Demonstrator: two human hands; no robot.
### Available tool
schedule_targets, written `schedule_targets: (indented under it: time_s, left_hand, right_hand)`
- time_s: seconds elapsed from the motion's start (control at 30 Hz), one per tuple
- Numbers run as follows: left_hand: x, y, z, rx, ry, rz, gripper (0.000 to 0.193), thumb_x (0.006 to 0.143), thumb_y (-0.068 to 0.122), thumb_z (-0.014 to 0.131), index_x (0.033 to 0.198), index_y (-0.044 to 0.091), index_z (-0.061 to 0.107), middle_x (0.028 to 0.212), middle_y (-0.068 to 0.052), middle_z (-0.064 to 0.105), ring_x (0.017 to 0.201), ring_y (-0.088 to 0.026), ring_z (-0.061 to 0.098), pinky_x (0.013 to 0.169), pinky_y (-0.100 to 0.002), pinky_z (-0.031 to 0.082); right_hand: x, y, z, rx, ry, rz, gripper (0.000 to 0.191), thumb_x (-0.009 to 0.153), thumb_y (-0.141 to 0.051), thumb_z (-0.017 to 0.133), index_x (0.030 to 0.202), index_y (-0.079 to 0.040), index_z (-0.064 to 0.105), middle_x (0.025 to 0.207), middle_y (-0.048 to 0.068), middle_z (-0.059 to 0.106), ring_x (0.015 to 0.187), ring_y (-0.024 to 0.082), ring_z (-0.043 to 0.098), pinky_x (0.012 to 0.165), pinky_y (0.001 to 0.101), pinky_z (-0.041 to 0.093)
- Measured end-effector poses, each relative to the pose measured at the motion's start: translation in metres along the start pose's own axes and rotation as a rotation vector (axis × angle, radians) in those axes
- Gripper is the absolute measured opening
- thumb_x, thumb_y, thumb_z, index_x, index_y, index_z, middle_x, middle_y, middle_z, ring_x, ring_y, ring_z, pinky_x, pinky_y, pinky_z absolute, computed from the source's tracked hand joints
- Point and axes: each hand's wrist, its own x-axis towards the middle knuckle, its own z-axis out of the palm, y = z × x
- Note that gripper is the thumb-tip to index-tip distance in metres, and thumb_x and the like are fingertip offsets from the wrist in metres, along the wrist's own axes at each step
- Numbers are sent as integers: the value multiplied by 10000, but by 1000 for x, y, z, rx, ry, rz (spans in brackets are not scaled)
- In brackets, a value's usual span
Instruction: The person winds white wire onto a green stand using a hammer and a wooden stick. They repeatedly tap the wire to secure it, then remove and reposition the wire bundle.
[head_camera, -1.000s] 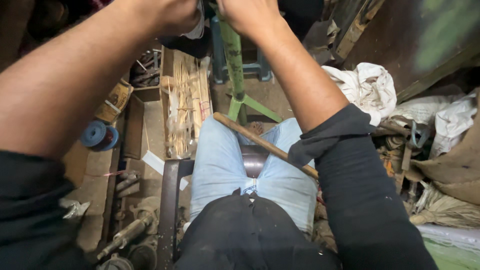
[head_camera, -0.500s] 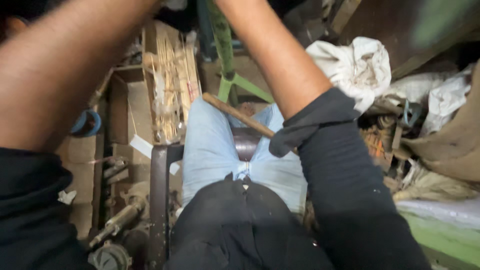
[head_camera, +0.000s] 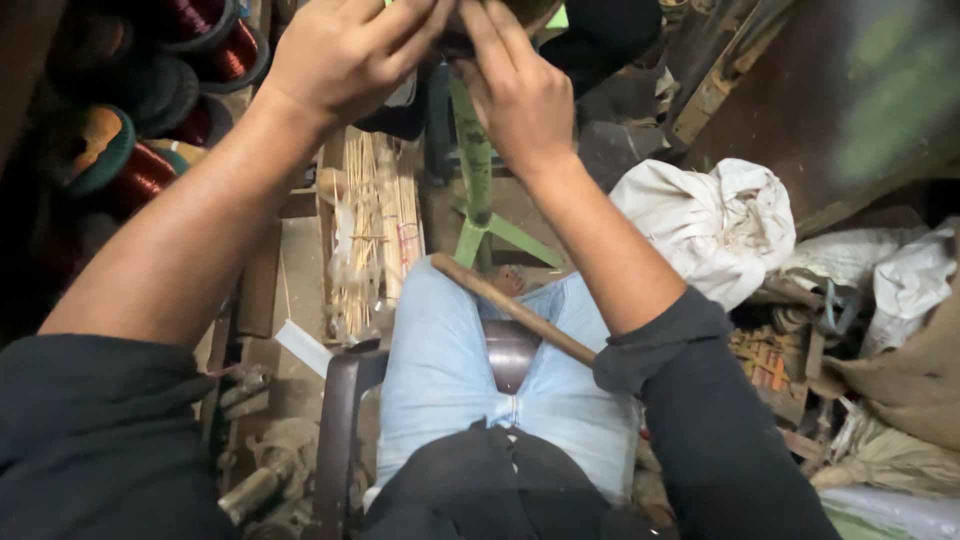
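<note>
While both hands meet at the top edge, left hand (head_camera: 345, 55) and right hand (head_camera: 520, 95) pinch a small dark part (head_camera: 455, 40) above the green stand (head_camera: 475, 160); a wooden stick (head_camera: 510, 308) lies across the lap.

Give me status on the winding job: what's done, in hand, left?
Done: cannot tell; the workpiece is mostly cut off at the frame's top. In hand: left hand and right hand both pinch at it above the green stand. Left: the wooden stick lies unused across the lap; copper wire spools sit at left.

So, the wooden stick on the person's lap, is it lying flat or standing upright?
Lying flat. The wooden stick rests slantwise across the light blue jeans, its far end hidden under the right forearm.
</note>
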Motion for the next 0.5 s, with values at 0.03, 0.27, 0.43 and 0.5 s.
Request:
schedule_targets:
  time_s: [0.03,0.27,0.43,0.5]
  left_hand:
    - [0,-2,2,25,-5,15,250,958,133,633,1185,45,693,1189,-14,634,920,-131,666,810,-268,540]
    - [2,-1,2,169,-133,-1,240,968,218,656,1175,109,713,1165,17,653,805,-101,604,661,-234,489]
    - [3,-17,-2,130,-109,44,212,1006,194,635,1187,109,704,1101,30,619,883,-106,642,724,-251,504]
    - [8,-23,-3,157,-114,98,142,1037,199,637,1144,118,683,1090,24,610,912,-110,649,736,-251,512]
  right_hand:
    - [0,-2,4,-15,-1,12,520,980,-158,791,1450,-126,570,1397,109,633,982,315,746,815,382,616]
    - [1,2,9,20,5,68,485,982,-172,812,1420,-155,605,1377,115,645,1098,327,737,911,377,623]
    - [4,15,-4,131,-86,108,477,988,-204,844,1401,-131,617,1369,145,665,1102,346,718,901,388,610]
    - [7,11,-7,126,-58,82,475,985,-178,831,1407,-141,617,1377,133,661,1147,343,710,928,387,610]
